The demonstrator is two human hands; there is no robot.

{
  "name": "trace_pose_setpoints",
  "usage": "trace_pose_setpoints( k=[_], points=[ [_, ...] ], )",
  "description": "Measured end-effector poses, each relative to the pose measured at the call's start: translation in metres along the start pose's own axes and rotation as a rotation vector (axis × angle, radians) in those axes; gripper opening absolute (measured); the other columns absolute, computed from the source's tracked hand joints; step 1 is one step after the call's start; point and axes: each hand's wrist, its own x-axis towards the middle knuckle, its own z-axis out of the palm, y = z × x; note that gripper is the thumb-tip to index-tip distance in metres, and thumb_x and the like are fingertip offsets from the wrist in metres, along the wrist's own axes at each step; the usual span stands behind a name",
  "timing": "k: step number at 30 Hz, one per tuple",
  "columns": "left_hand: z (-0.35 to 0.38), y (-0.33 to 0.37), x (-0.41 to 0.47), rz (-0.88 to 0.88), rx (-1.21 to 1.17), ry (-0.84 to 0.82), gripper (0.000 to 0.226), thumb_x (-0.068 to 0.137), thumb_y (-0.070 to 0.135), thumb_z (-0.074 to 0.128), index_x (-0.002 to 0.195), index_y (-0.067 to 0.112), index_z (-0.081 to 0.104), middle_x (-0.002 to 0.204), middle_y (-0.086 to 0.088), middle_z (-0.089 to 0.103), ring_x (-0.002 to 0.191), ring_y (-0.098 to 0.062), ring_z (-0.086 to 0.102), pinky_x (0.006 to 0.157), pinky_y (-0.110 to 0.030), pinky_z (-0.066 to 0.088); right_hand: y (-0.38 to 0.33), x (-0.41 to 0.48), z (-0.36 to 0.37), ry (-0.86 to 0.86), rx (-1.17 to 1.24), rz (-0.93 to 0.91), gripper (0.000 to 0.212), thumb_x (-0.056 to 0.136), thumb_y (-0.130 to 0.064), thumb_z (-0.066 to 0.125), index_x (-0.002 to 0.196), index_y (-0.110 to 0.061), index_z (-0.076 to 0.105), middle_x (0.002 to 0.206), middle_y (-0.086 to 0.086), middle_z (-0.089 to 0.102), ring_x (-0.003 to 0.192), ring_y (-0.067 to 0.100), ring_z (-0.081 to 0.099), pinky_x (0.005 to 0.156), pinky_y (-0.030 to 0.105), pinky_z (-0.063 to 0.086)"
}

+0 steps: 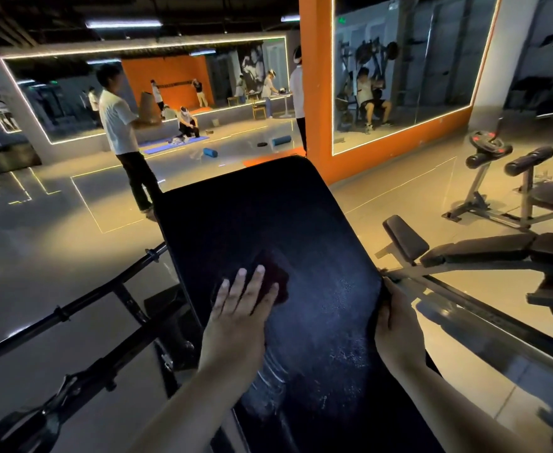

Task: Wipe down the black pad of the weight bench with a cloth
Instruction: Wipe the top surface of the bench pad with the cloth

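The black pad (268, 217) of the weight bench fills the middle of the view, sloping up and away from me. White specks and wet smears show on its lower right part. A dark red cloth (273, 273) lies flat on the pad near its left side. My left hand (241, 308) presses on the cloth with fingers spread, covering its near half. My right hand (396, 325) grips the pad's right edge, fingers curled behind it.
A black barbell and rack frame (105, 299) run along the left of the bench. A metal rail (484, 308) and another bench (484, 250) are on the right. A person (121, 132) stands on the floor beyond the pad's left corner. An orange pillar (316, 76) rises behind.
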Motion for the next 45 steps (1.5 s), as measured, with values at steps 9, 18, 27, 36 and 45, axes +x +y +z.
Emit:
trace_pose_setpoints(
  k=[9,18,27,36,45],
  points=[
    [0.000,-0.023,-0.011,0.272,0.033,-0.046,0.090,0.095,0.016,0.056,0.155,0.043,-0.005,0.162,0.009,-0.030,0.147,-0.017,-0.032,0.120,-0.044,-0.021,-0.008,-0.004,0.012,0.034,0.040,0.026,0.031,0.101,-0.023,0.034,0.123,-0.030,0.055,0.126,-0.004,0.059,0.123,0.021,0.054,0.102,0.058,0.048],
    [0.021,0.019,-0.025,0.281,-0.161,-0.045,0.074,0.096,0.013,0.039,0.160,0.023,0.003,0.164,-0.003,-0.029,0.149,-0.026,-0.029,0.124,-0.044,-0.013,-0.076,-0.077,0.029,0.020,-0.104,-0.031,0.044,0.099,-0.030,0.043,0.143,-0.032,0.043,0.146,0.003,0.035,0.135,0.024,0.033,0.108,0.033,0.029],
    [0.002,-0.009,-0.035,0.095,-0.573,0.133,0.045,0.099,0.006,0.038,0.139,0.025,0.049,0.153,0.016,0.039,0.142,0.015,0.007,0.123,-0.020,0.004,-0.125,-0.132,0.078,-0.192,-0.038,-0.028,0.070,0.096,-0.070,0.011,0.160,-0.042,0.002,0.167,0.007,-0.010,0.155,0.031,-0.004,0.126,0.045,0.010],
    [0.020,-0.029,-0.014,0.193,-0.309,0.194,0.041,0.100,0.009,0.035,0.134,0.022,0.054,0.153,0.010,0.042,0.148,0.001,0.018,0.123,-0.023,0.005,-0.064,-0.071,0.030,-0.070,-0.283,-0.082,0.063,0.100,-0.033,0.026,0.160,-0.016,0.026,0.168,0.005,0.009,0.152,0.025,-0.003,0.125,0.054,0.015],
    [0.036,-0.027,-0.014,0.307,-0.135,0.239,0.041,0.093,0.011,0.037,0.122,0.009,0.067,0.141,-0.005,0.059,0.140,-0.016,0.040,0.122,-0.032,0.019,-0.079,-0.088,0.042,-0.284,-0.238,-0.344,0.065,0.107,-0.026,0.036,0.161,-0.028,0.000,0.166,-0.019,-0.020,0.149,0.014,-0.035,0.119,0.027,-0.019]
  ],
)
